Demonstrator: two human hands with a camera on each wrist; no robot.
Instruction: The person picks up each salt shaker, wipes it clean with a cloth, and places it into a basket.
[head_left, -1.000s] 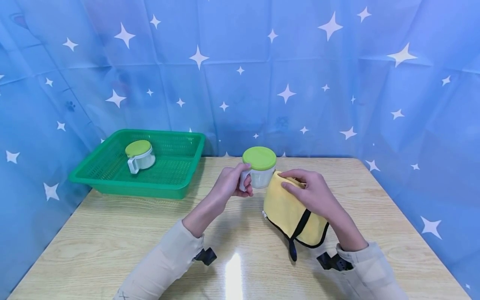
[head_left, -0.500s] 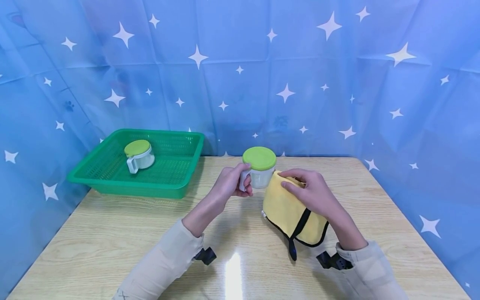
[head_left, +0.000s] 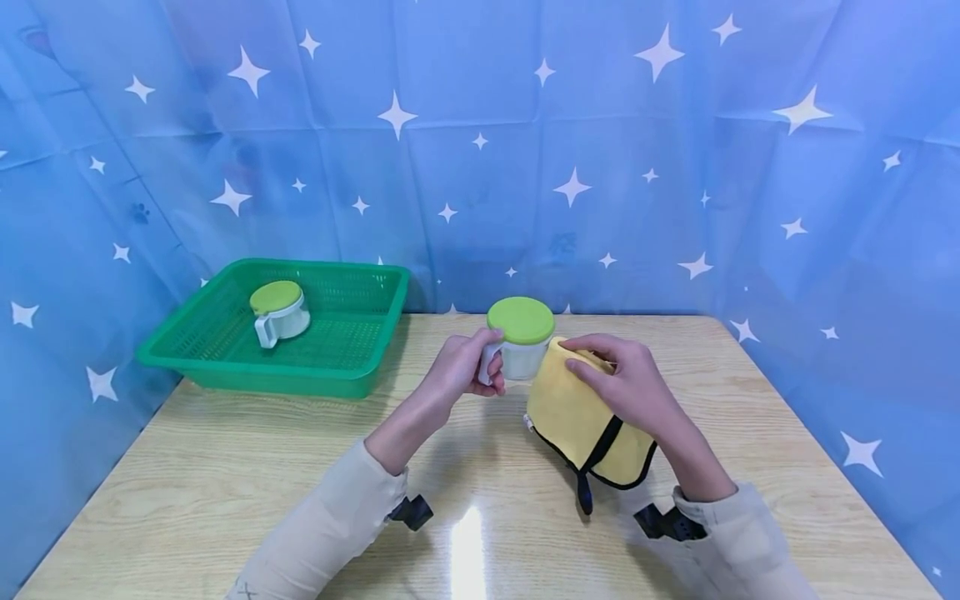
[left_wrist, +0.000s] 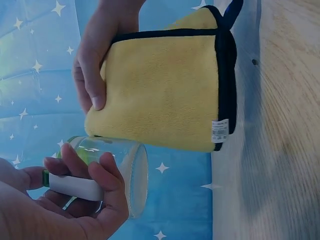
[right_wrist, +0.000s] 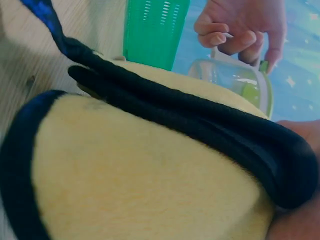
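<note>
A clear jar (head_left: 522, 360) with a green lid (head_left: 521, 320) and a white handle is held up above the table. My left hand (head_left: 461, 367) grips it by the handle, thumb near the lid's edge. Against the jar's right side lies a folded yellow cloth (head_left: 567, 408) with black edging and a hanging loop. My right hand (head_left: 618, 375) pinches that cloth near its top. In the left wrist view the cloth (left_wrist: 160, 90) touches the jar's wall (left_wrist: 107, 147). The right wrist view shows mostly cloth (right_wrist: 150, 170), which hides much of the right hand.
A green plastic basket (head_left: 352, 382) stands at the back left of the wooden table (head_left: 225, 483). Inside it sits a second jar (head_left: 287, 321) with a green lid and white handle. A blue curtain (head_left: 480, 225) with white stars hangs behind the table.
The jar has tipped or dropped very slightly, and the cloth with the right hand has shifted a little up against it. Both hands keep their holds.
</note>
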